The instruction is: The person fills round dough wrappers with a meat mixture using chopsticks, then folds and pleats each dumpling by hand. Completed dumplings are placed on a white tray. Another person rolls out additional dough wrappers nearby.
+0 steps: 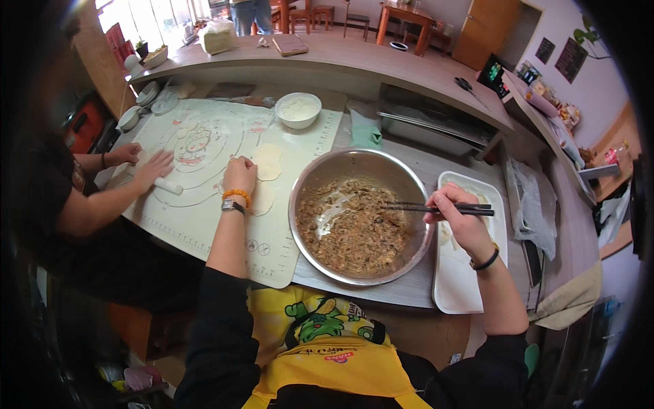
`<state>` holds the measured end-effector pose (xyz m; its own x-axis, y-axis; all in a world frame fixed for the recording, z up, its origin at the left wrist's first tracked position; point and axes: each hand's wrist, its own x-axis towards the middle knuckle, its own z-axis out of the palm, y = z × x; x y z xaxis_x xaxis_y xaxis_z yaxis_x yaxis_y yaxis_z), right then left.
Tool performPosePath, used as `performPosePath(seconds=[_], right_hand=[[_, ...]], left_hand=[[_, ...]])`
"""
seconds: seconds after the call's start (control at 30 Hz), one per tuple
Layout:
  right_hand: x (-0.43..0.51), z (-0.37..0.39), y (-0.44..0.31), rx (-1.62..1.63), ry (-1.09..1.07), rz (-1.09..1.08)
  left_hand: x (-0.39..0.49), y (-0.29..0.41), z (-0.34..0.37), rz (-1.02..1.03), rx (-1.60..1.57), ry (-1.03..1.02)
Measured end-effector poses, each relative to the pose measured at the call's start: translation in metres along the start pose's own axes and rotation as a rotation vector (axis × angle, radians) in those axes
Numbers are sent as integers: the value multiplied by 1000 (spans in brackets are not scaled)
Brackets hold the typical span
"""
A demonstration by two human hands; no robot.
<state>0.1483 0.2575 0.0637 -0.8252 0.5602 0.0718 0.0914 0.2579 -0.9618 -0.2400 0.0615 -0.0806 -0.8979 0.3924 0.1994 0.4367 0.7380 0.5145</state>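
My right hand (457, 220) holds a pair of black chopsticks (416, 207) above the right rim of a large stainless steel bowl (398, 166). Their tips reach over the minced filling (352, 240) inside, where a scraped streak bares the metal. On the pale silicone dough mat (219, 225), my left hand (240, 176) is at the left edge of the round dough wrappers (267, 159). Its fingers curl down, and I cannot tell whether they pinch a wrapper. Another wrapper (263, 199) lies just nearer to me. Partly behind my right hand is a white tray (462, 291) with several dumplings (444, 235).
At left a co-worker's hands (150, 168) work over a white rolling pin (168, 185). A white bowl of flour (298, 110) stands at the mat's far edge. A raised counter ledge (347, 56) runs behind. Plastic bags (531, 204) lie right of the tray.
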Motion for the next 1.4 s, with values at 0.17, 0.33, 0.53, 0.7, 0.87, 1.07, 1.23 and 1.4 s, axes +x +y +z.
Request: performPosePath(seconds=[0.17,0.33,0.53,0.7,0.87,1.07,1.23,1.4], right_hand=[[26,9,23,-27,40,41],[57,16,39,4,62,138],[66,24,44,106,30,211],[64,42,52,282,54,206],[65,58,58,429,2,247],[65,70,57,510,-91,252],[55,55,54,741,-34,373],[36,32,41,886,-5,360]], left_hand=[[-11,9,-5,105,-272,186],[-28,17,-22,68,-979,289],[-75,17,-38,-460,-1999,22],[-127,18,-53,-943,-2536,-196],[-162,23,-61,-811,-2413,-310],[-166,29,-69,-910,-2475,-323],[-174,48,-79,-594,-2333,-324],[-174,73,-83,-541,-2332,-440]])
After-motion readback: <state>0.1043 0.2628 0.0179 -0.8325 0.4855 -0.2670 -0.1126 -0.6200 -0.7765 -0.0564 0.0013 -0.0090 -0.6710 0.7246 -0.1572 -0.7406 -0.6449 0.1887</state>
